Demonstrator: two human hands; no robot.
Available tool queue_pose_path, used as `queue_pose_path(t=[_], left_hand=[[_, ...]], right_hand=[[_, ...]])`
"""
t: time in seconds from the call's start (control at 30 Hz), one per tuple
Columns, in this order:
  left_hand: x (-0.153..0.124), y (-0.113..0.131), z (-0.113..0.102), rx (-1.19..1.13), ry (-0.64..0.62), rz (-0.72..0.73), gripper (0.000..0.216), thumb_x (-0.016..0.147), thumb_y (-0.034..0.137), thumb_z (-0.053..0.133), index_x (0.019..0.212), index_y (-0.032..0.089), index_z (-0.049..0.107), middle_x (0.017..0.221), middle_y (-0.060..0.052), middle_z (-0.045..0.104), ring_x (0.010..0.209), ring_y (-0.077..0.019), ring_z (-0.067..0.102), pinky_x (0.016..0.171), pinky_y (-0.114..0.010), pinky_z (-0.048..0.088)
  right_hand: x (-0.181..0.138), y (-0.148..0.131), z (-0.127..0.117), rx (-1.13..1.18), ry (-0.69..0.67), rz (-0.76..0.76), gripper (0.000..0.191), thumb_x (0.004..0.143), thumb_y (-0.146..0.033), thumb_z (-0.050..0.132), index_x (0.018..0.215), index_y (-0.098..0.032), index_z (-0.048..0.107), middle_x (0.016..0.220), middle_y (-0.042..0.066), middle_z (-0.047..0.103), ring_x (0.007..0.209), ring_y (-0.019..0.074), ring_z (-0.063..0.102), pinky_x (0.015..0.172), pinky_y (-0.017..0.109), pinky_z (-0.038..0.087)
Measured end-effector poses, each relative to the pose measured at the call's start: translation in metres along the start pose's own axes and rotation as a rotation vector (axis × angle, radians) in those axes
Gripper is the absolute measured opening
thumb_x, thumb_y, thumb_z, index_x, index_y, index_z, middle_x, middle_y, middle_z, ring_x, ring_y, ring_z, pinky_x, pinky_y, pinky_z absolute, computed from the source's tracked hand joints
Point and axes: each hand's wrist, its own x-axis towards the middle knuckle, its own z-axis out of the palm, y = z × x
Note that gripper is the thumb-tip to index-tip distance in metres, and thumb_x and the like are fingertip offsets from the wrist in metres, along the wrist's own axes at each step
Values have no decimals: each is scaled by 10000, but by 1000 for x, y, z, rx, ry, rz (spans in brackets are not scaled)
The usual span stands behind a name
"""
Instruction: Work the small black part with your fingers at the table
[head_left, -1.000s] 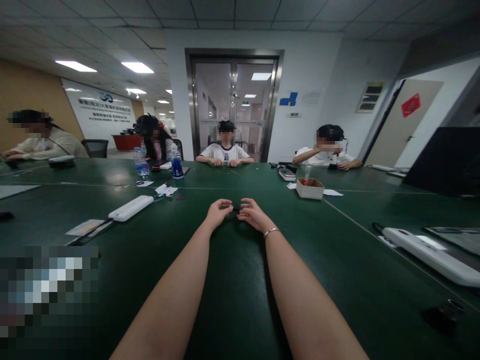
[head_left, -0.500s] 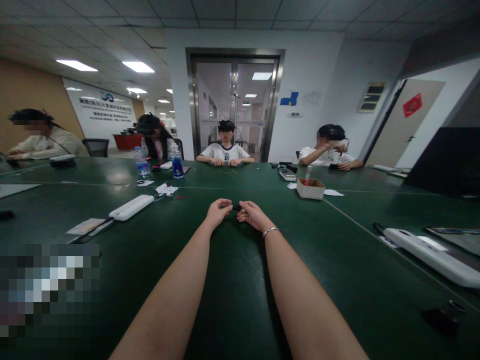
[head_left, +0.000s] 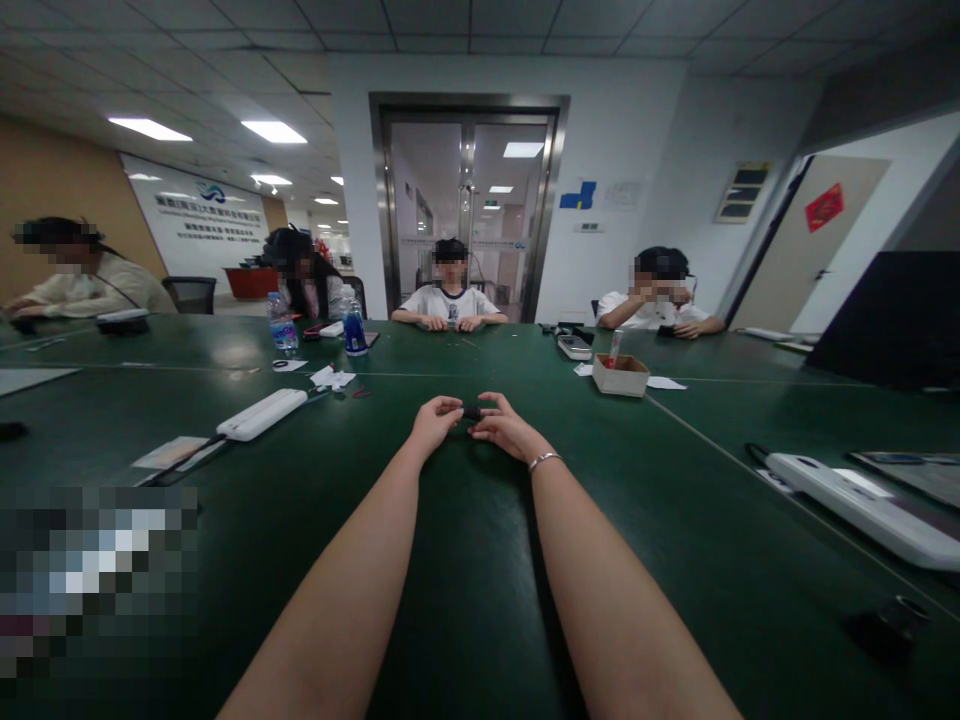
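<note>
Both my arms stretch forward over a dark green table (head_left: 480, 600). My left hand (head_left: 433, 423) and my right hand (head_left: 504, 427) meet at the middle of the table, fingers pinched on a small black object (head_left: 472, 412) held between them. The object is too small to name. A thin bracelet (head_left: 543, 461) circles my right wrist.
A white power strip (head_left: 262, 414) lies to the left, another (head_left: 862, 508) to the right. A small cardboard box (head_left: 619, 375) stands ahead on the right. Bottles (head_left: 282, 325) and paper scraps (head_left: 332, 378) lie further back. Several people sit along the far side.
My fingers have shifted slightly on the small black object; the hands stay at the same place on the table.
</note>
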Motion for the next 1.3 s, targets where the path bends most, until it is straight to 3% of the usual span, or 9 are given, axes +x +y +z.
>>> queue_pose_path(t=[0.17, 0.33, 0.5, 0.67, 0.83, 1.0, 1.13, 1.2, 1.3], left_hand=[[0, 0, 0, 16, -6, -6, 208, 638, 152, 667, 842, 134, 632, 799, -63, 625, 727, -137, 585, 660, -272, 478], [1, -2, -1, 5, -5, -1, 231, 632, 168, 682, 855, 140, 629, 812, -65, 625, 745, -145, 589, 672, -283, 484], [1, 0, 0, 11, 6, 1, 233, 620, 176, 695, 842, 141, 634, 812, -65, 628, 746, -145, 589, 682, -286, 484], [-1, 2, 0, 12, 12, -11, 202, 639, 154, 674, 835, 133, 632, 781, -57, 625, 691, -125, 585, 658, -267, 486], [-1, 1, 0, -39, 6, -27, 190, 641, 158, 677, 823, 132, 629, 765, -48, 619, 670, -118, 591, 654, -265, 494], [-1, 1, 0, -47, 10, -54, 191, 640, 156, 682, 820, 130, 623, 749, -44, 612, 652, -115, 594, 656, -275, 503], [-2, 1, 0, -57, -2, -47, 223, 635, 185, 698, 837, 132, 620, 778, -50, 620, 681, -123, 604, 688, -293, 514], [-2, 1, 0, -58, -3, -42, 238, 629, 195, 706, 841, 130, 620, 787, -54, 625, 694, -125, 605, 698, -296, 517], [-2, 1, -1, -44, -6, -45, 221, 641, 182, 695, 842, 126, 622, 783, -55, 623, 700, -126, 607, 702, -296, 518]], right_hand=[[1, 1, 1, -44, 63, 60, 185, 839, -242, 548, 959, -160, 434, 649, -3, 548, 507, 113, 597, 463, 207, 506], [0, 0, 1, 4, 10, 20, 445, 736, -15, 589, 1088, -199, 387, 769, -10, 571, 570, 115, 634, 574, 237, 544], [1, 0, 0, -60, 36, 70, 214, 857, -210, 520, 1040, -159, 423, 718, 23, 566, 515, 120, 612, 475, 222, 524], [-2, -1, -1, -35, -55, -3, 566, 682, -42, 660, 1122, -247, 369, 879, -13, 546, 601, 99, 636, 589, 227, 550], [-1, -2, 1, -83, -14, 84, 290, 826, -196, 553, 1067, -164, 396, 764, 36, 574, 532, 115, 612, 485, 214, 522], [-2, -3, 0, -39, -21, 15, 586, 690, -19, 625, 1143, -249, 333, 867, -12, 545, 585, 100, 633, 581, 232, 551], [1, 0, 0, -46, 18, 92, 295, 839, -185, 540, 1087, -174, 379, 751, 23, 568, 546, 122, 624, 502, 226, 540], [3, 1, 0, -67, 21, 90, 199, 866, -178, 496, 1042, -156, 406, 705, 22, 564, 519, 120, 615, 457, 208, 521], [2, 1, 0, -55, 15, 45, 331, 786, -49, 549, 1051, -185, 404, 743, -8, 552, 528, 113, 623, 486, 219, 534]])
